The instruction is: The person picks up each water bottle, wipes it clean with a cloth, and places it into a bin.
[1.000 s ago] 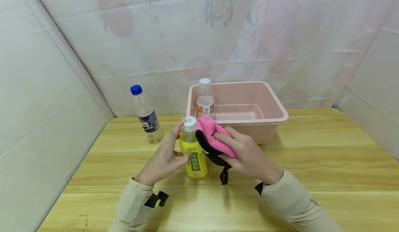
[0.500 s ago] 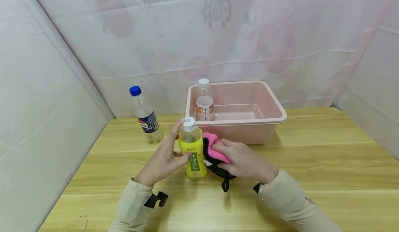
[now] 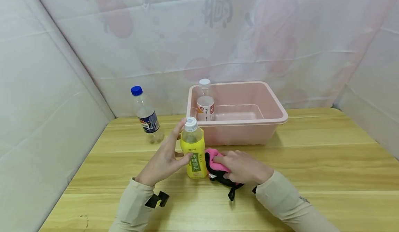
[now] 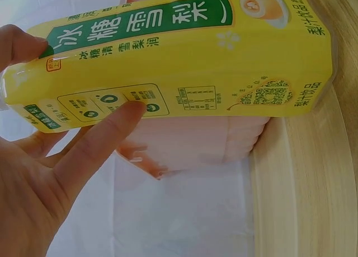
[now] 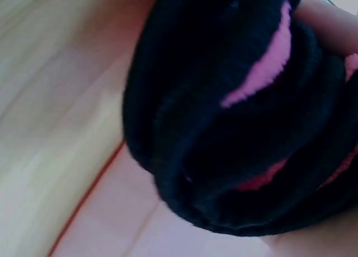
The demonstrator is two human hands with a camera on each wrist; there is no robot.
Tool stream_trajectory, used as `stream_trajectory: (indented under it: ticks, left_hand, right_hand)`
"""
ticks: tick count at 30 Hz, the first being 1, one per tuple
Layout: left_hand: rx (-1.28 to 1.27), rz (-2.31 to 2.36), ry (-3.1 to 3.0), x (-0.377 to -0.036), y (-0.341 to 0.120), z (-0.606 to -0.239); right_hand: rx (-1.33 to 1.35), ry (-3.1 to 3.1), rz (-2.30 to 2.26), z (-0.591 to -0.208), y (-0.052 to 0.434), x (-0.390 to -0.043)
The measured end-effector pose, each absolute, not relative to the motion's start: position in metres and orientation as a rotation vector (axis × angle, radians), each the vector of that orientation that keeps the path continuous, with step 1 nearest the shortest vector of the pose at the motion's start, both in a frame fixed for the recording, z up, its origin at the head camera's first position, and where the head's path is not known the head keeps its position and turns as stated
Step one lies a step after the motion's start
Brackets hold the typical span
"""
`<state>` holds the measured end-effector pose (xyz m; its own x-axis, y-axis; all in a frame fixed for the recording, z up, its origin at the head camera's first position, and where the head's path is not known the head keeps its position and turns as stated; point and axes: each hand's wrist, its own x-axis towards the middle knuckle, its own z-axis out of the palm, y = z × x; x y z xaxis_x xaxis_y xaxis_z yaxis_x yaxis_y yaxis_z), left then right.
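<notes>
Table (image 3: 311, 162): light wood, bearing everything here, with white sheeting hung behind and to both sides.
Pink bin (image 3: 274, 110): stands at the back middle of the table, open on top, just behind the hands.
Bottle in the bin (image 3: 205, 102): 1 clear bottle with a white cap stands upright in the bin's left near corner; judged as already dealt with.
Blue-capped bottle (image 3: 146, 116): upright on the table left of the bin, apart from both hands, untouched; judged as still to be done.
Yellow bottle (image 3: 194, 152): upright on the table in front of the bin, between the hands, white cap on; judged to be the 1 in hand, its wiping unfinished.
Left hand (image 3: 163, 159): holds the yellow bottle, thumb on the label and forefinger up by the cap; the left wrist view shows thumb and fingertip (image 4: 19, 44) pinching the body.
Right hand (image 3: 244, 166): closed over the cloth, pressing it low against the bottle's right side near the base.
Cloth (image 3: 213, 161): pink and black, bunched, touching the table; a black tab hangs out below.
Count so far: 1 of 3 bottles sits in the bin, 2 stand outside.
</notes>
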<state>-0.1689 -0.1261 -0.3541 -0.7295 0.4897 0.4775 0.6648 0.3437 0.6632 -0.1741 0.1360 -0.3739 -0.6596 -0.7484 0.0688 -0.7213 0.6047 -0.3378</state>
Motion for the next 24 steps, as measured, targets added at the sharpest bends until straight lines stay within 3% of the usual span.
stream_trajectory:
  ticks: [13,24]
  left_hand:
    - [-1.028,-1.351,-2.426,-0.170,-0.127,-0.355]
    - [-1.037,-1.338,-2.418,-0.170,-0.127,-0.355]
  right_hand:
    - [-1.641,3.076,-0.846,-0.354,0.142,-0.173]
    - [-1.621,3.077,-0.872,-0.353,0.143,-0.173]
